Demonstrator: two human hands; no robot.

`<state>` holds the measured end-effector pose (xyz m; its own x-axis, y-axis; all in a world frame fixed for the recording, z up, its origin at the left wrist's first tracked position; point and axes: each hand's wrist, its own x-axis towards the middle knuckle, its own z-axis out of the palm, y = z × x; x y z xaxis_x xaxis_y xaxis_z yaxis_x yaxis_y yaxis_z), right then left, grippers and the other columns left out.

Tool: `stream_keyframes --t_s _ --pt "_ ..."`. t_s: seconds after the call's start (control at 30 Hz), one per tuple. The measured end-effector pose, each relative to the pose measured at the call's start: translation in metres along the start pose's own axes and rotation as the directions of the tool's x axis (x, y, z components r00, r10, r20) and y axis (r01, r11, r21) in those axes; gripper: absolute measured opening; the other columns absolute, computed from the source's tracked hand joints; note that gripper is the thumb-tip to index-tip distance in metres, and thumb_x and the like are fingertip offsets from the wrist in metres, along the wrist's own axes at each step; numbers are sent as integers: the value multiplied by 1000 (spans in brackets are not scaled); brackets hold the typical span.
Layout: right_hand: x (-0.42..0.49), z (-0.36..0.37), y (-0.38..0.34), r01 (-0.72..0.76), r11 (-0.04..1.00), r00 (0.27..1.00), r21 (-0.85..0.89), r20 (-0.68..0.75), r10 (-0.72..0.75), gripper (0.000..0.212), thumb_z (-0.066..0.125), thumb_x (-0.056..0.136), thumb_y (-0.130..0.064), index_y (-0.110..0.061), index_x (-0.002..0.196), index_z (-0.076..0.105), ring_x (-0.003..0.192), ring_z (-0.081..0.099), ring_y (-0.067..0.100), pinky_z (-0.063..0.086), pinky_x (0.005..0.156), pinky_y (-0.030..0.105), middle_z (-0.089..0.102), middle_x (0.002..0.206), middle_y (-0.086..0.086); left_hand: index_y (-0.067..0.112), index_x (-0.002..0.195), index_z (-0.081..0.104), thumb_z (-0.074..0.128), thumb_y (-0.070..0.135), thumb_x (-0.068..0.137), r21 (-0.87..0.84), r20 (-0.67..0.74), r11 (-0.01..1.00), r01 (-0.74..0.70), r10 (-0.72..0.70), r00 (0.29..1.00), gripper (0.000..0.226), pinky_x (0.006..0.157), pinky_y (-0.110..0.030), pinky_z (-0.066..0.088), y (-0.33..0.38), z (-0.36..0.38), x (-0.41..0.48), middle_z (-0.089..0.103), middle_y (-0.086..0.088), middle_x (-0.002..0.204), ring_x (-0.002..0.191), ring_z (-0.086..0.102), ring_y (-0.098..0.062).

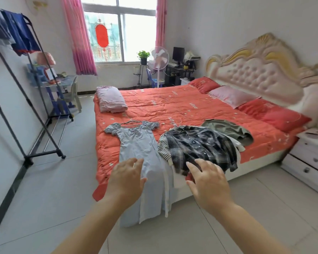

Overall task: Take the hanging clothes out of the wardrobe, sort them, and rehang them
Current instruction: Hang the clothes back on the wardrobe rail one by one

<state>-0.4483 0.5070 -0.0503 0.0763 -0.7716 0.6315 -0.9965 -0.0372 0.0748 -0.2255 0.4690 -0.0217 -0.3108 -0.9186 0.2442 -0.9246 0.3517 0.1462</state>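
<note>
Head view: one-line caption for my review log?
Open left hand and right hand reach toward a pale blue dress and plaid shirt laid on the red-quilted bed.

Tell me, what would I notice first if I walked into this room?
The big bed with its bright orange-red quilt fills the middle of the room. On its near edge lie a pale blue dress, its skirt hanging over the side, and a dark plaid shirt beside it. Two open hands reach toward them, left hand at the dress, right hand by the shirt.

Standing fan [159,58], potted plant [143,55], folded pink quilt [110,99]
</note>
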Motion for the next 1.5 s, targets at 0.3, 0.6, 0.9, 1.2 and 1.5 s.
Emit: stream_keyframes --t_s 0.3,0.6,0.9,1.2,1.5 --pt "77 102 109 -33 999 996 2 85 33 61 92 42 -37 -17 97 74 85 68 25 56 74 44 68 94 6 23 147 20 43 43 95 19 91 1000 12 -14 996 61 111 -29 19 50 73 162 28 3 150 137 26 -16" --pt "177 195 151 15 997 981 72 191 -29 59 91 44 -37 -17 97 74 84 68 27 56 72 44 68 93 6 22 147 22 44 42 94 72 155 993 91 -101 983 60 110 -30 23 46 107 280 31 3 147 134 30 -17" --pt "276 313 140 72 993 946 89 308 -96 60 90 44 -39 -18 98 73 84 67 25 56 73 43 68 94 5 21 147 20 43 42 96 41 201 988 147 -153 968 60 109 -30 22 -21 161 401 29 4 148 135 28 -17" --pt "401 409 93 89 982 873 168 462 -159 52 85 58 -36 -19 105 69 98 64 28 51 83 43 66 106 6 20 146 23 45 40 95 25 230 981 194 -195 954 58 109 -30 22 -110 195 518 31 2 147 135 28 -17" --pt "480 529 65 199 947 785 254 537 -309 57 92 35 -34 -19 87 72 74 67 26 55 64 40 67 83 4 20 141 29 47 39 94 21 300 945 326 -317 900 54 104 -30 29 -185 264 584 37 3 140 129 35 -17"
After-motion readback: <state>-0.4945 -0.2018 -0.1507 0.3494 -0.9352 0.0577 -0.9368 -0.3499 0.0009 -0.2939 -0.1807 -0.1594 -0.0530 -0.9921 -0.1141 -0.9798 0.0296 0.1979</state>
